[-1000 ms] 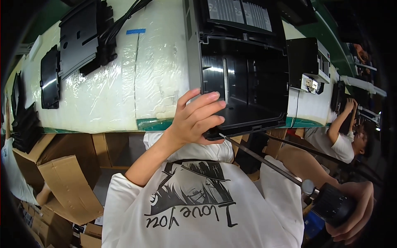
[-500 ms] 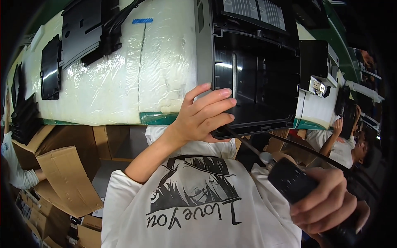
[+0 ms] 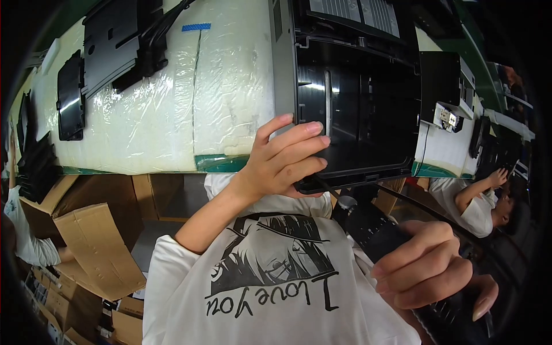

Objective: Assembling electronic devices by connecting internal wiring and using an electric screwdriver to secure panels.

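A large black plastic housing (image 3: 284, 80) with a deep open bay stands at the bench edge in front of me. My left hand (image 3: 284, 158) grips its near left corner, fingers over the rim and thumb low by the front edge. In my right hand (image 3: 428, 264) is a black electric screwdriver (image 3: 374, 230), fingers wrapped round its body. Its thin bit runs up to the housing's near edge, just under the left fingers. The bit's tip and whatever it meets there are hidden.
Black plastic panels (image 3: 112, 49) and cables lie on the plastic-covered bench (image 3: 230, 103) at the left. A black box-shaped unit (image 3: 440, 86) stands at right. Cardboard boxes (image 3: 95, 250) sit below on the left. Co-workers (image 3: 480, 201) are at both sides.
My right hand and the screwdriver have moved up and left, nearer the housing, so less of the bit shows. My left hand keeps its place. The right co-worker's arm has shifted.
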The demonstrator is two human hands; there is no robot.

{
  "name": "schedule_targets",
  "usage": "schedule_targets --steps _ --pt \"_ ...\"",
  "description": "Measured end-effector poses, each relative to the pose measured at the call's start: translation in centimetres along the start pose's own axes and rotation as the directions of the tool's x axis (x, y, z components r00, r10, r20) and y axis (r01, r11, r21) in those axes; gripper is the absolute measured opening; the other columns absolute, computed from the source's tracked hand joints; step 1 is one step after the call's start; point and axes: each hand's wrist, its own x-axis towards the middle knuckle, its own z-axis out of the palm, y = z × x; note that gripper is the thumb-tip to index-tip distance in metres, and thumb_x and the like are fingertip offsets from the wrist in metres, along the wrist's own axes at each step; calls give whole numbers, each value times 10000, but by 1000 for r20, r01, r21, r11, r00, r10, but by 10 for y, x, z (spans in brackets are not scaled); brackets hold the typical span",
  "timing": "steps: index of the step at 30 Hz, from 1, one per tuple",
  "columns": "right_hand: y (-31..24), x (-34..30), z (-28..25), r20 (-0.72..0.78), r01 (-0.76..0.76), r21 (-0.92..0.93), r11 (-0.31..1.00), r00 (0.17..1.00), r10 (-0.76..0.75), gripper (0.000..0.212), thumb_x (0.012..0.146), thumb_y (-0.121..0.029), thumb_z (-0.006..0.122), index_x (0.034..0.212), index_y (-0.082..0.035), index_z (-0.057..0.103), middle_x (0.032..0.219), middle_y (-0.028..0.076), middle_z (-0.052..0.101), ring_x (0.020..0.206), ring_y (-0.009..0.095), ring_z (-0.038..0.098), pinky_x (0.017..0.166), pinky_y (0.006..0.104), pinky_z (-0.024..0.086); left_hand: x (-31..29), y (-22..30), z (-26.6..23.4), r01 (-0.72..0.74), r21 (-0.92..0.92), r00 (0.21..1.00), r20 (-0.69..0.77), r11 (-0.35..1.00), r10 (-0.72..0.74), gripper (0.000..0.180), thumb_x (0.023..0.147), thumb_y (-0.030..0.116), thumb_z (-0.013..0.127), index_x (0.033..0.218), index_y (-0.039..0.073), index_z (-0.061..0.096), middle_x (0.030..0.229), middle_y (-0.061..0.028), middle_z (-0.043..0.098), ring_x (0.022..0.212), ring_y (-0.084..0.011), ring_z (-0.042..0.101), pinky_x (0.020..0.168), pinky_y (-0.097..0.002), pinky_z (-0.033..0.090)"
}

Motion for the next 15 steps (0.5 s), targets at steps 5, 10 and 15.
schedule_targets --steps 5,10,15 --pt "0 0 -9 58 -19 5 1000 998 19 457 803 -180 641 1129 -39 354 704 115 586 477 209 597 395 279 540 4 2 -1 9 -11 1000 19 1000 -9 382 788 506 617 917 160 520 1098 -36 613 1108 -243 518 990 -458 318" --pt "-6 2 -15 161 -36 58 998 987 26 447 809 -189 622 1134 -55 347 708 127 590 486 226 603 396 297 540 3 2 -3 48 -57 999 4 997 -48 374 795 464 630 963 155 503 1118 -39 616 1114 -243 517 984 -457 327" --pt "22 19 13 287 -63 134 989 958 22 437 815 -199 603 1140 -70 341 711 140 595 496 244 609 398 314 540 0 10 4 43 -107 998 -45 993 -48 203 839 308 596 922 163 480 1163 -29 598 1135 -211 499 1006 -428 319"
